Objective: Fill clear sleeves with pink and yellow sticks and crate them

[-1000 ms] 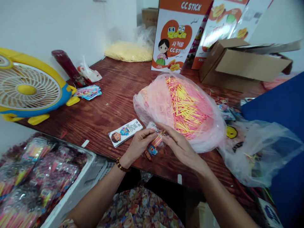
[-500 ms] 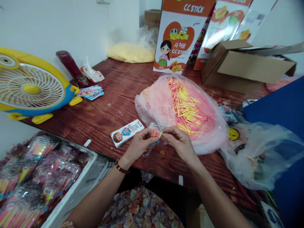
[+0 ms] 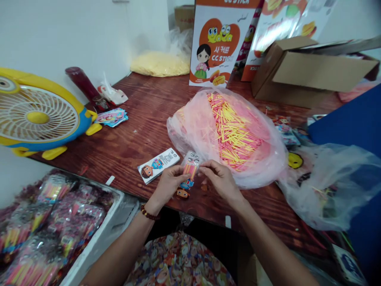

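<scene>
Carefully, the left hand (image 3: 167, 183) pinches a clear packet (image 3: 191, 168). Fingers of the right hand (image 3: 224, 183) press together beside its edge.

Brown wooden table (image 3: 149, 115): bag of sticks (image 3: 235, 139), card stack (image 3: 160, 165), cardboard box (image 3: 315, 75).

Worn: dark reddish-brown bead bracelet (image 3: 149, 214) (round beads), left wrist (image 3: 152, 205); garment (image 3: 178, 262), busy multicoloured print.

Single view, from wearer's head. Looks forward and down over patterned garment (image 3: 183, 260); left hand (image 3: 168, 182), right hand (image 3: 222, 182) near, below frame centre; tabletop (image 3: 149, 115) beyond, wall (image 3: 59, 31) farthest.
</scene>
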Action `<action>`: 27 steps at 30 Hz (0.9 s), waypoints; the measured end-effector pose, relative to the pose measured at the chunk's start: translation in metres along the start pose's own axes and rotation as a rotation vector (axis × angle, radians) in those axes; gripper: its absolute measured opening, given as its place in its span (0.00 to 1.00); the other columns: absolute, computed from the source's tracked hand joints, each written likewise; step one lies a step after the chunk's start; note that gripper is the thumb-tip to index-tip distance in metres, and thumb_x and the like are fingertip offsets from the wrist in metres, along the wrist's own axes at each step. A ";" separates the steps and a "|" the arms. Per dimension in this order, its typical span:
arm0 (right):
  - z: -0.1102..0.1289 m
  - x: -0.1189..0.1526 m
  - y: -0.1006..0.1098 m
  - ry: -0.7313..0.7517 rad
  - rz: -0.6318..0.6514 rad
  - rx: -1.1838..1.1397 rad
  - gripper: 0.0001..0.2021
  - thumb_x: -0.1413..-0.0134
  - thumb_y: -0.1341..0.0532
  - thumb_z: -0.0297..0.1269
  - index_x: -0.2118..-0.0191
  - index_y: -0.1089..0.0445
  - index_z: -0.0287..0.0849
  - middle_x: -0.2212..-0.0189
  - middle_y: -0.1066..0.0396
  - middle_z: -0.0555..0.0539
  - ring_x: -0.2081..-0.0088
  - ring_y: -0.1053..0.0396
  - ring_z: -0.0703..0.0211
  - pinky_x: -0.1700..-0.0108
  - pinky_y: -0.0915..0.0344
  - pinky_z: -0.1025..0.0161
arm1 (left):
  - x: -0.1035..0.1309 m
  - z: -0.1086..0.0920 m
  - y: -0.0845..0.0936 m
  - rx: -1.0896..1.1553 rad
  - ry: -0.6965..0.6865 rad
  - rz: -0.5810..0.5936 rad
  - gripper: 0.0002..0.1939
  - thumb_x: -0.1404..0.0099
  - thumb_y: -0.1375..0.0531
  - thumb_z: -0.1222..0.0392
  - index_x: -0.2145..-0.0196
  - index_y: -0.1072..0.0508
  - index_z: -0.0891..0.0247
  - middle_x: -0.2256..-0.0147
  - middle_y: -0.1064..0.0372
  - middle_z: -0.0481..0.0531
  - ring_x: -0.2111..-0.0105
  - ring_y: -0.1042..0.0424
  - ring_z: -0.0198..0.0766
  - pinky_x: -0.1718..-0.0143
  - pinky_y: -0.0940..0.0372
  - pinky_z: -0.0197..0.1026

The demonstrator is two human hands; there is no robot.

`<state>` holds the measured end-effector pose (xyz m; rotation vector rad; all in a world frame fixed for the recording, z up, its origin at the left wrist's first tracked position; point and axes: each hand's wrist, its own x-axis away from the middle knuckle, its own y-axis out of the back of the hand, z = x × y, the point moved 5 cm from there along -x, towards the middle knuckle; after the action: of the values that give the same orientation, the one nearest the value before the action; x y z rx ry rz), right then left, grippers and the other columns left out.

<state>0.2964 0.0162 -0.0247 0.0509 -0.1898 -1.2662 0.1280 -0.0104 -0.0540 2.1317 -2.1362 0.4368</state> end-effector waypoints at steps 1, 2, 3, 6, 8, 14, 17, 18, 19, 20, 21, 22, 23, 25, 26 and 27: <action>0.004 0.003 0.006 0.015 -0.011 0.036 0.09 0.43 0.39 0.43 0.63 0.27 0.43 0.71 0.26 0.51 0.76 0.30 0.63 0.75 0.34 0.66 | -0.001 0.004 0.006 -0.020 0.009 -0.017 0.14 0.48 0.31 0.54 0.68 0.21 0.67 0.70 0.23 0.51 0.73 0.28 0.36 0.69 0.34 0.36; 0.008 0.005 0.016 0.036 -0.038 0.069 0.09 0.43 0.39 0.43 0.64 0.27 0.43 0.72 0.26 0.51 0.75 0.29 0.62 0.75 0.34 0.66 | -0.003 0.007 0.013 -0.047 0.009 -0.040 0.14 0.48 0.31 0.54 0.67 0.22 0.67 0.70 0.23 0.51 0.72 0.27 0.37 0.69 0.34 0.37; 0.012 0.007 0.029 0.061 -0.083 0.096 0.09 0.44 0.39 0.43 0.65 0.27 0.43 0.73 0.26 0.50 0.74 0.29 0.62 0.74 0.34 0.66 | -0.004 0.009 0.020 -0.082 -0.010 -0.073 0.15 0.48 0.32 0.53 0.67 0.22 0.66 0.69 0.23 0.51 0.71 0.27 0.38 0.68 0.33 0.38; 0.016 0.005 0.085 0.137 -0.284 0.157 0.09 0.45 0.39 0.42 0.66 0.27 0.42 0.74 0.27 0.50 0.72 0.28 0.60 0.72 0.33 0.66 | -0.012 0.007 0.032 -0.232 -0.115 -0.130 0.14 0.45 0.34 0.53 0.63 0.24 0.65 0.65 0.22 0.52 0.65 0.25 0.41 0.62 0.32 0.40; 0.010 -0.002 0.124 0.164 -0.370 0.261 0.09 0.46 0.39 0.42 0.67 0.28 0.42 0.73 0.27 0.49 0.71 0.28 0.59 0.72 0.33 0.65 | -0.019 0.004 0.028 -0.325 -0.173 -0.105 0.15 0.41 0.37 0.54 0.59 0.25 0.64 0.62 0.22 0.54 0.63 0.24 0.42 0.59 0.32 0.42; -0.003 -0.024 0.193 0.140 -0.408 0.845 0.08 0.45 0.44 0.33 0.67 0.28 0.41 0.71 0.25 0.46 0.68 0.28 0.56 0.66 0.35 0.62 | -0.032 -0.002 0.002 -0.944 -0.351 -0.198 0.25 0.36 0.41 0.52 0.45 0.31 0.67 0.53 0.26 0.63 0.51 0.29 0.54 0.49 0.36 0.54; -0.001 -0.030 0.188 0.113 -0.253 1.160 0.10 0.43 0.46 0.29 0.64 0.26 0.39 0.64 0.23 0.42 0.63 0.28 0.55 0.60 0.37 0.63 | -0.028 0.002 0.001 -1.174 -0.452 -0.273 0.30 0.35 0.43 0.49 0.40 0.37 0.67 0.50 0.30 0.66 0.50 0.32 0.58 0.48 0.38 0.58; -0.001 -0.033 0.182 0.097 -0.162 1.263 0.11 0.41 0.46 0.29 0.63 0.26 0.39 0.62 0.23 0.41 0.61 0.28 0.56 0.59 0.37 0.63 | -0.026 0.002 0.004 -1.180 -0.475 -0.283 0.30 0.34 0.43 0.48 0.39 0.38 0.66 0.50 0.30 0.65 0.51 0.31 0.56 0.49 0.38 0.57; -0.002 -0.036 0.176 0.078 -0.070 1.360 0.12 0.41 0.47 0.28 0.62 0.26 0.38 0.60 0.23 0.40 0.60 0.28 0.55 0.57 0.37 0.63 | -0.025 0.001 0.007 -1.166 -0.492 -0.291 0.30 0.33 0.44 0.48 0.38 0.39 0.65 0.51 0.29 0.63 0.52 0.30 0.55 0.49 0.37 0.56; -0.003 -0.039 0.171 0.059 0.002 1.441 0.12 0.40 0.47 0.28 0.61 0.26 0.37 0.58 0.24 0.39 0.58 0.28 0.54 0.56 0.38 0.62 | -0.023 -0.001 0.012 -1.148 -0.502 -0.301 0.30 0.33 0.44 0.49 0.38 0.40 0.64 0.51 0.29 0.62 0.53 0.29 0.53 0.50 0.37 0.55; -0.003 -0.042 0.167 0.044 0.049 1.510 0.12 0.40 0.47 0.29 0.60 0.25 0.37 0.57 0.24 0.37 0.56 0.29 0.52 0.54 0.39 0.61 | -0.022 -0.005 0.018 -1.138 -0.498 -0.314 0.29 0.33 0.45 0.49 0.38 0.40 0.64 0.52 0.28 0.61 0.54 0.29 0.52 0.51 0.37 0.54; -0.003 -0.045 0.163 0.029 0.081 1.571 0.12 0.40 0.46 0.29 0.59 0.25 0.36 0.56 0.25 0.36 0.54 0.29 0.50 0.53 0.39 0.58 | -0.022 -0.009 0.025 -1.144 -0.480 -0.333 0.28 0.33 0.45 0.49 0.39 0.39 0.64 0.52 0.28 0.61 0.54 0.29 0.52 0.51 0.37 0.54; -0.002 -0.049 0.161 0.011 0.104 1.621 0.12 0.39 0.46 0.29 0.58 0.25 0.35 0.55 0.25 0.34 0.53 0.30 0.47 0.52 0.40 0.56 | -0.022 -0.015 0.032 -1.170 -0.451 -0.355 0.27 0.33 0.45 0.49 0.40 0.38 0.65 0.52 0.28 0.61 0.53 0.29 0.53 0.51 0.37 0.54; -0.002 -0.057 0.158 -0.024 0.149 1.683 0.13 0.39 0.47 0.30 0.57 0.25 0.34 0.54 0.25 0.32 0.50 0.31 0.42 0.50 0.41 0.51 | -0.023 -0.024 0.047 -1.254 -0.371 -0.386 0.27 0.32 0.47 0.50 0.40 0.37 0.65 0.51 0.28 0.62 0.51 0.31 0.56 0.50 0.38 0.56; -0.002 -0.061 0.157 -0.040 0.180 1.703 0.13 0.39 0.46 0.30 0.57 0.25 0.34 0.54 0.25 0.32 0.50 0.31 0.41 0.50 0.41 0.50 | -0.025 -0.028 0.054 -1.303 -0.326 -0.392 0.26 0.32 0.48 0.50 0.41 0.36 0.65 0.49 0.29 0.62 0.50 0.32 0.57 0.50 0.39 0.57; -0.002 -0.064 0.157 -0.053 0.207 1.709 0.13 0.39 0.46 0.31 0.57 0.25 0.35 0.54 0.25 0.32 0.50 0.30 0.41 0.50 0.41 0.49 | -0.027 -0.030 0.061 -1.351 -0.278 -0.388 0.25 0.31 0.49 0.50 0.41 0.35 0.65 0.48 0.30 0.63 0.49 0.33 0.59 0.50 0.39 0.58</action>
<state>0.4263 0.1243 -0.0115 1.4096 -1.2354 -0.5794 0.0643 0.0222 -0.0402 1.6177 -1.2580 -1.0673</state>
